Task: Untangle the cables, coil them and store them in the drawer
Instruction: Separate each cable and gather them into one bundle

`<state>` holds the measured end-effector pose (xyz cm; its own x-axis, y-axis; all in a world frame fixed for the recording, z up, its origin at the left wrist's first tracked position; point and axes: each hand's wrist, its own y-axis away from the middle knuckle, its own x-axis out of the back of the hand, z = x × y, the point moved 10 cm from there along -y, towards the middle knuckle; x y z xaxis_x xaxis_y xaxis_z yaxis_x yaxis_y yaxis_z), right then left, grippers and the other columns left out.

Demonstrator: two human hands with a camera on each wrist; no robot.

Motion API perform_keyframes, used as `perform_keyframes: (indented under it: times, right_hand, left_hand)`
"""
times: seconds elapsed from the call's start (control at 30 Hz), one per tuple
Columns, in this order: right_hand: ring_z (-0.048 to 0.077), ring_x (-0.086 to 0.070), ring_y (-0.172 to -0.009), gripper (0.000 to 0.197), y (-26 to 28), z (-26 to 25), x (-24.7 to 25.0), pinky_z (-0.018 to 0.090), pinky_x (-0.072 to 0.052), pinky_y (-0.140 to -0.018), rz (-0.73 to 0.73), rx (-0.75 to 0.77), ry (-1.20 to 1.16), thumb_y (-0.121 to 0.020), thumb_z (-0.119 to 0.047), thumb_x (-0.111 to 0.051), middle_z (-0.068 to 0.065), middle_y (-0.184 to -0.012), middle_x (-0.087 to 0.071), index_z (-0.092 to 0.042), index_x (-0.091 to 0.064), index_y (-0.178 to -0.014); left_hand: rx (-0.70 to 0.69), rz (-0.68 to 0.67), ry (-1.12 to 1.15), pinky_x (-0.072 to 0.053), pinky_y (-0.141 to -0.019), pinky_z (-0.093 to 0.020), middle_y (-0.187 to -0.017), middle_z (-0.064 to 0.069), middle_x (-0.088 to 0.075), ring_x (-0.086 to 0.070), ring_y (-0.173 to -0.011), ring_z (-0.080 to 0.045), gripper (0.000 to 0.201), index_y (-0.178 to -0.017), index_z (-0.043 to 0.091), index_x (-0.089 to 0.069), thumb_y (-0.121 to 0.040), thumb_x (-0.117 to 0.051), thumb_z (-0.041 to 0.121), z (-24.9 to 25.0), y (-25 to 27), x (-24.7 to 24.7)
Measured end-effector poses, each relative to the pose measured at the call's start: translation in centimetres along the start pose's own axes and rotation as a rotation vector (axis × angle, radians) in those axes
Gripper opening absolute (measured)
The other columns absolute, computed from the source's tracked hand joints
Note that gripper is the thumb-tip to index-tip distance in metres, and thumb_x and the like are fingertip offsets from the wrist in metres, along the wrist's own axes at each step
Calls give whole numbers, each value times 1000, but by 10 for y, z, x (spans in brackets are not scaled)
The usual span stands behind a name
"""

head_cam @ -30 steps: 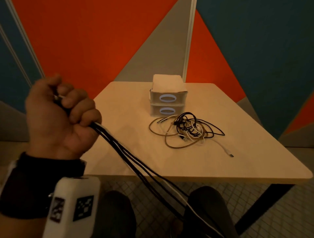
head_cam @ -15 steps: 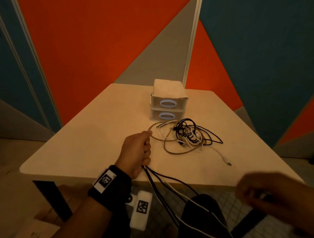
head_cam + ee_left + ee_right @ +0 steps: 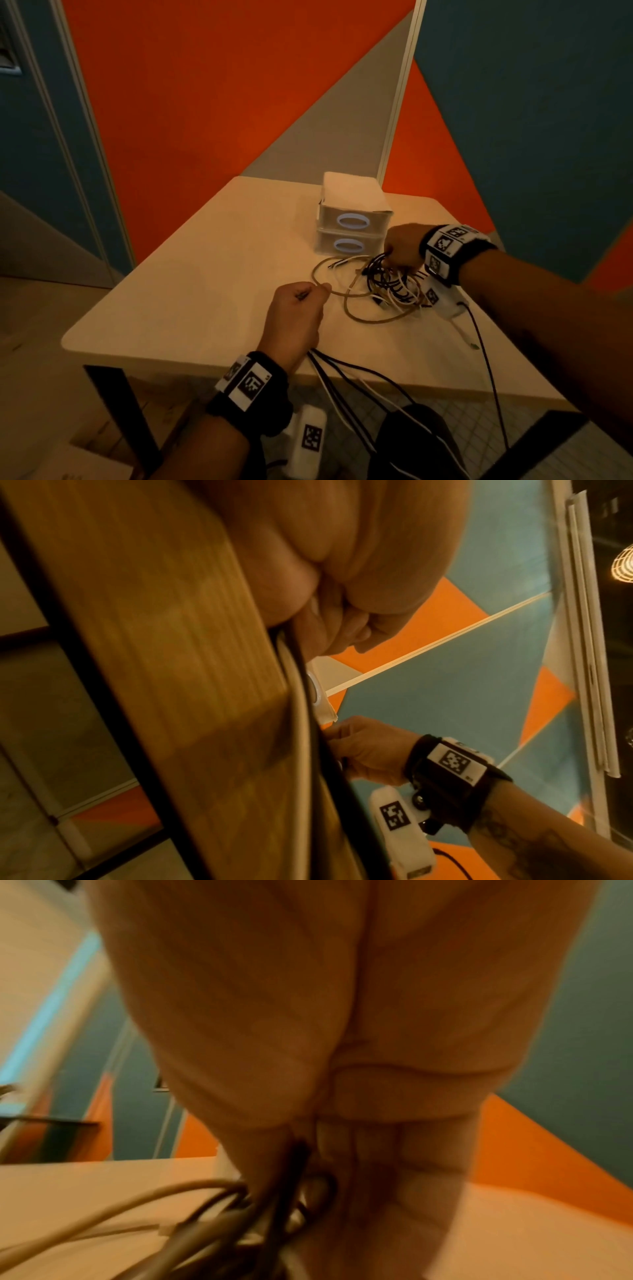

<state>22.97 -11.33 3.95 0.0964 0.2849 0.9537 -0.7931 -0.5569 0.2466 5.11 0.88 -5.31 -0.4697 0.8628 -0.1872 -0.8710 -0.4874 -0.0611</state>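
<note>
Between my two hands, the tangle of cables (image 3: 383, 287) lies on the tabletop (image 3: 205, 294), just in front of the closed drawer unit (image 3: 352, 219). My left hand (image 3: 294, 318), raised high a second ago, now rests on the tabletop with fingers clenched around a bundle of black and white cables (image 3: 346, 380) trailing off the near edge. My right hand (image 3: 402, 248) has come in from the side and now pinches black loops beneath its fingers, so I judge untangling is only beginning.
</note>
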Motion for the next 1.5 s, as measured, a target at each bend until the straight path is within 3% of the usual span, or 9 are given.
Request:
perform_keyframes:
  times: [0.2, 0.37, 0.5, 0.77, 0.87, 0.97, 1.13, 1.4, 1.5]
  right_hand:
    - [27, -70, -73, 15, 6, 33, -5, 42, -62, -74, 67, -175, -905, -99, -3, -56, 19, -86, -74, 5, -68, -96]
    - [30, -75, -79, 16, 33, 33, 4, 47, -62, -71, 147, -158, -1311, -101, -3, -47, 20, -90, -73, 0, -62, -104]
    - [35, -72, -103, 23, 49, 23, -4, 58, -54, -91, 117, -116, -1590, -98, -6, -34, 22, -103, -74, -3, -56, -102]
    - [31, -72, -93, 7, 79, -16, -23, 44, -56, -77, 104, 72, -1625, -102, -11, -49, 21, -96, -71, -10, -55, -100]
    - [28, -71, -94, 7, 86, -22, -32, 51, -54, -85, 149, 144, -1663, -99, -9, -56, 19, -99, -71, -8, -62, -103]
    - [31, -66, -96, 13, 92, -22, -39, 57, -55, -88, 195, 166, -1725, -97, -6, -57, 19, -96, -67, -2, -69, -102]
    - [22, -67, -87, 17, 96, -19, -47, 45, -60, -73, 195, 128, -1837, -98, -5, -56, 16, -93, -67, -2, -72, -97]
    - [24, -67, -88, 25, 103, -19, -49, 46, -58, -80, 189, 169, -1644, -99, -5, -51, 14, -90, -72, -5, -76, -94]
    - [22, -68, -83, 47, 115, -22, -36, 42, -51, -78, 226, 197, -1346, -103, -34, -46, 9, -85, -76, -11, -76, -74]
  left_hand:
    - [0, -10, 10, -19, -48, -23, -53, 3, -28, -21, -45, -13, 54, -55, 23, -37, -102, -63, 19, -4, -4, -2]
    - [9, -22, 44, -16, -48, -25, -55, 0, -25, -19, -45, -14, 51, -60, 20, -35, -102, -62, 18, -5, -4, -4]
    - [1, -32, 37, -16, -49, -26, -56, -1, -26, -18, -48, -16, 50, -60, 21, -37, -101, -65, 21, -5, -4, -5]
    - [-14, -56, 15, -21, -47, -27, -57, -4, -28, -22, -47, -17, 45, -65, 15, -48, -92, -79, 33, -2, -3, -5]
    - [-35, -83, 13, -22, -47, -26, -52, 1, -32, -24, -43, -16, 36, -67, 11, -59, -92, -79, 29, 0, -2, -7]
    - [-44, -75, 15, -24, -45, -24, -52, 3, -42, -28, -40, -14, 30, -87, -2, -68, -90, -80, 25, 1, -2, -7]
    - [-55, -82, 44, -27, -44, -22, -59, 2, -49, -32, -43, -13, 20, -110, 11, -71, -92, -78, 17, 1, -2, -7]
    - [-6, -157, 62, -21, -45, -20, -56, 1, -40, -26, -44, -11, 14, -86, 11, -68, -99, -64, 5, 0, 2, -12]
    - [25, -165, 121, -19, -46, -19, -59, 0, -31, -22, -47, -12, 22, -82, 14, -67, -101, -59, 7, -4, 1, -11]
